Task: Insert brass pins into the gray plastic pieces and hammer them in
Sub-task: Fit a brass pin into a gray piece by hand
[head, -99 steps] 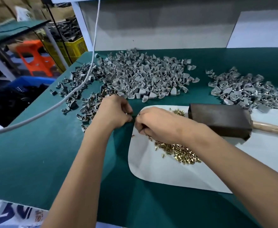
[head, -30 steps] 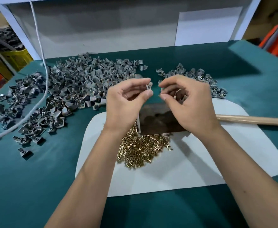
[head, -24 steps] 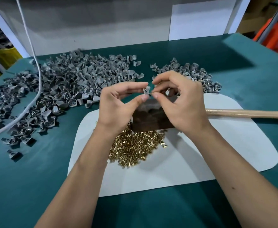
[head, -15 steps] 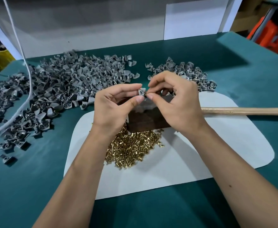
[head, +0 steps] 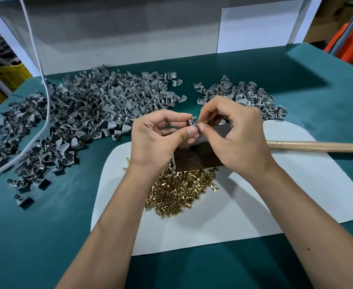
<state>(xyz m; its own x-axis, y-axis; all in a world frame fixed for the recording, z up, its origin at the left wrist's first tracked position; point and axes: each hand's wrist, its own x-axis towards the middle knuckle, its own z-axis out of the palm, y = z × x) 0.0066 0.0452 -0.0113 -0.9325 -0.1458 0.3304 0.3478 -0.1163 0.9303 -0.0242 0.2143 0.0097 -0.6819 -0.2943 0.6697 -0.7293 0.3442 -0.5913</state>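
My left hand (head: pixel 156 140) pinches a small gray plastic piece (head: pixel 191 122) between thumb and fingers, held up above the mat. My right hand (head: pixel 232 132) pinches a brass pin (head: pixel 200 122) with its tip at that piece. Below my hands a heap of brass pins (head: pixel 179 189) lies on the white mat (head: pixel 254 205). A mallet with a dark block head (head: pixel 196 157) and a wooden handle (head: pixel 317 147) lies on the mat, its head partly hidden by my hands.
A big heap of gray plastic pieces (head: pixel 83 113) covers the green table (head: pixel 35 236) at the left and back. A smaller heap (head: pixel 248 97) sits behind my right hand. A white cable (head: pixel 44 101) hangs across the left heap. A gray back wall (head: pixel 119 32) closes the bench.
My hands rose from the mat's left edge to mid-air over the mallet head. The right hand's fingertips have closed in on the gray piece held by the left.
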